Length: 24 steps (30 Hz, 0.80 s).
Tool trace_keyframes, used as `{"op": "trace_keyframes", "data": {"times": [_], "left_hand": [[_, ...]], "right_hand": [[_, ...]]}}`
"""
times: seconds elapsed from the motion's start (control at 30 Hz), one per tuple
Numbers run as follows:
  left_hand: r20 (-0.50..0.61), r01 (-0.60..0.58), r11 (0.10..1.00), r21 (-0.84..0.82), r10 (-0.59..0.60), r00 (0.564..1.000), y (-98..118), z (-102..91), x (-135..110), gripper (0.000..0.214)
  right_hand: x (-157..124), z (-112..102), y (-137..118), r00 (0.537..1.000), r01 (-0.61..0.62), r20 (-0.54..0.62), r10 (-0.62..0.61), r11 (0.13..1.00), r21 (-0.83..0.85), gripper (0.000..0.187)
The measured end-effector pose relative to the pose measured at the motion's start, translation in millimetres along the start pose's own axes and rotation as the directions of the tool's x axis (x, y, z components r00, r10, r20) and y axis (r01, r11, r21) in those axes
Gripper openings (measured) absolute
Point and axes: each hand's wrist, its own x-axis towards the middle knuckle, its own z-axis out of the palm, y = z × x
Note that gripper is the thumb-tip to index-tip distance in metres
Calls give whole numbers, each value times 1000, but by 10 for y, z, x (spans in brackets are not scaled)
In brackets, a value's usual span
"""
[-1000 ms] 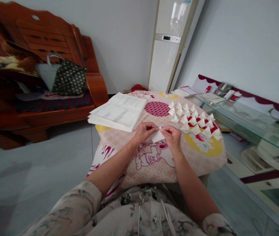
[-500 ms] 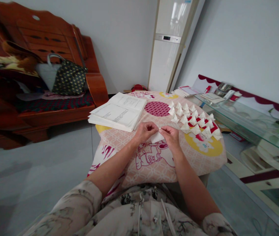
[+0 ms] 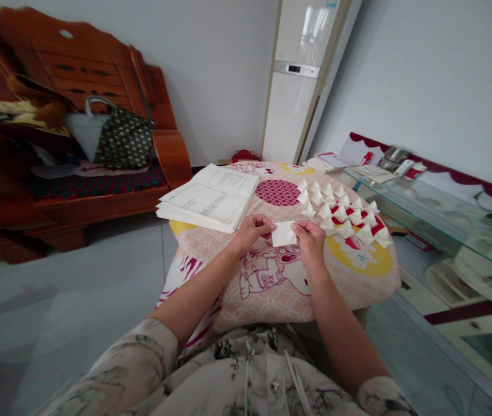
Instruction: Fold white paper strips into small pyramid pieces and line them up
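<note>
A small white piece of paper point(image 3: 284, 234), roughly rectangular, is stretched between my hands above the table. My left hand point(image 3: 252, 230) pinches its left edge with thumb and fingers. On the other side, my right hand point(image 3: 310, 237) grips the upper right corner. Beyond my left hand lies a thick stack of printed sheets point(image 3: 211, 199) with text on top. Several folded white paper pieces point(image 3: 327, 210) with pointed tips stand in rows past my right hand.
A patterned pink cloth point(image 3: 272, 306) covers the round table. To the right stands a glass-topped cabinet point(image 3: 428, 211) with a metal container and papers on it. A wooden sofa point(image 3: 111, 202) with bags is at the left, and a tall white air conditioner point(image 3: 291, 110) stands behind.
My hands have moved apart, the right one shifting to the right. The paper, partly covered by my fingers before, now shows flat between them. The rows of folded pieces look unchanged.
</note>
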Motion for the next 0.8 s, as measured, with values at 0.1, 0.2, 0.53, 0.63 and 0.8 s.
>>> {"op": "trace_keyframes", "data": {"times": [0.1, 0.2, 0.53, 0.63, 0.8], "left_hand": [[-35, -30, 1000, 0, 30, 999, 14, 12, 0, 39], [-59, -57, 998, -12, 56, 997, 20, 24, -4, 38], [121, 1, 993, 121, -16, 993, -56, -8, 13, 48], [113, -11, 992, 125, -3, 994, -25, -8, 18, 43], [94, -50, 972, 229, 29, 995, -11, 14, 34, 44]], "right_hand": [[-6, 19, -13, 1000, -12, -9, 12, 999, 31, 22], [-9, 37, -19, 1000, -21, -18, 22, 999, 49, 22], [-3, 62, -76, 991, -113, -66, 119, 989, 94, 22], [-1, 52, -53, 991, -131, -1, 132, 987, 91, 20], [-4, 38, 35, 978, -141, 160, 137, 990, 15, 19]]}}
